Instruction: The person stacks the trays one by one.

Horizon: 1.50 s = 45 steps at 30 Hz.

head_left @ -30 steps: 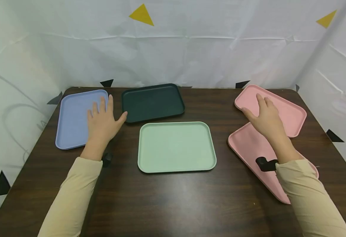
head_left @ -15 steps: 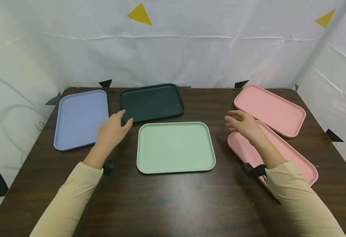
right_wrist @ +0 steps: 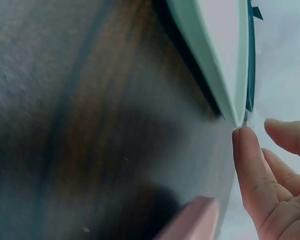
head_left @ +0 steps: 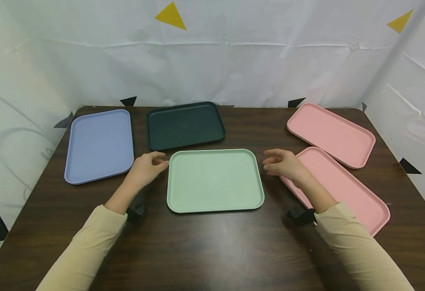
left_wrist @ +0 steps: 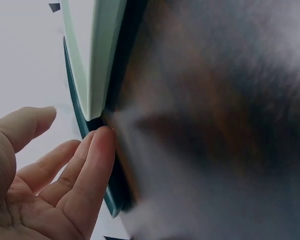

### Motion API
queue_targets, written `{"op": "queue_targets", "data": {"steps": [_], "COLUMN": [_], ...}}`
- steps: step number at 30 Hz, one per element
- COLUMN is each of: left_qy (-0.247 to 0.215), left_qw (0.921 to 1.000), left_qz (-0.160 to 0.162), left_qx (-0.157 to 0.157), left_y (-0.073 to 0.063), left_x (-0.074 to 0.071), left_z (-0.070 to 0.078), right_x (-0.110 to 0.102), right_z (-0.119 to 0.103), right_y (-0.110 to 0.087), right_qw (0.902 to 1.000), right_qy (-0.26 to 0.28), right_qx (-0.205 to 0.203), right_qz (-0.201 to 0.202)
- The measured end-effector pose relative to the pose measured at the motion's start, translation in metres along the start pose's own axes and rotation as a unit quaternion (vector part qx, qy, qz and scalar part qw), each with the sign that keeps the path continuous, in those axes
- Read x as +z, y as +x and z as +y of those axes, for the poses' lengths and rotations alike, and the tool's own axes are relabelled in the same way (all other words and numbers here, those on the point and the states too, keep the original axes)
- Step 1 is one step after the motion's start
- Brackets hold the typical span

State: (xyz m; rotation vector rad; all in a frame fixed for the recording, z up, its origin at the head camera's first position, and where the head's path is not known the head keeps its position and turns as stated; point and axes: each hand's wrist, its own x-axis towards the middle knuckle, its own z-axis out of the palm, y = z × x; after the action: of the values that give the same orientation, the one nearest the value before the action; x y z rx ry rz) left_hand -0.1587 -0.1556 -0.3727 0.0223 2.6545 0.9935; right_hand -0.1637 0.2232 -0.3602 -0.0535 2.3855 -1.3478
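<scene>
A light green tray lies flat in the middle of the table between my two hands. At its left edge is my left hand, thumb and fingers parted, holding nothing. The left wrist view has its fingers close to the corner of the green tray; contact cannot be told. My right hand is off the tray's right side, partly over the lower pink tray. In the right wrist view its fingertips are very near the green tray's corner, with the thumb apart.
A blue tray lies at the left, and a dark green tray behind the light green one. The second pink tray is at the back right, close to the lower one. White sheets stand round the dark wooden table.
My left hand has come from over the blue tray to the light green tray's left edge. From over the pink trays, the right has moved left and nearer. The trays have stayed put.
</scene>
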Motion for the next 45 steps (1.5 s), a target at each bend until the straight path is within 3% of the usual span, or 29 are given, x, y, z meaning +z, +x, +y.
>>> {"op": "queue_targets", "data": {"steps": [5, 11, 16, 21, 26, 34, 45], "left_qy": [-0.041, -0.087, -0.126, -0.161, -0.193, -0.218, -0.235], "left_qw": [0.9986, 0.9948, 0.9906, 0.9851, 0.9789, 0.9732, 0.9695], "left_qz": [-0.034, -0.052, -0.053, -0.054, -0.052, -0.044, -0.039], "left_qx": [-0.010, -0.008, -0.013, -0.028, -0.041, -0.058, -0.059], "left_y": [0.002, 0.004, 0.005, 0.004, 0.003, 0.003, 0.004], "left_x": [0.005, 0.010, 0.013, 0.015, 0.017, 0.020, 0.024], "left_z": [-0.007, -0.010, -0.009, -0.008, -0.007, -0.006, -0.002], "right_x": [0.008, 0.013, 0.014, 0.020, 0.026, 0.029, 0.028], "right_z": [0.005, 0.015, 0.023, 0.010, 0.004, 0.007, 0.003], "right_y": [0.002, 0.007, 0.011, 0.006, 0.005, 0.009, 0.006], "right_qw": [0.9999, 0.9995, 0.9985, 0.9998, 0.9995, 0.9988, 0.9978], "right_qy": [-0.002, 0.026, 0.041, 0.011, -0.008, -0.017, -0.023], "right_qx": [-0.004, -0.013, -0.030, 0.014, 0.029, 0.041, 0.052], "right_qz": [-0.010, -0.014, -0.018, -0.005, 0.004, 0.018, 0.035]}}
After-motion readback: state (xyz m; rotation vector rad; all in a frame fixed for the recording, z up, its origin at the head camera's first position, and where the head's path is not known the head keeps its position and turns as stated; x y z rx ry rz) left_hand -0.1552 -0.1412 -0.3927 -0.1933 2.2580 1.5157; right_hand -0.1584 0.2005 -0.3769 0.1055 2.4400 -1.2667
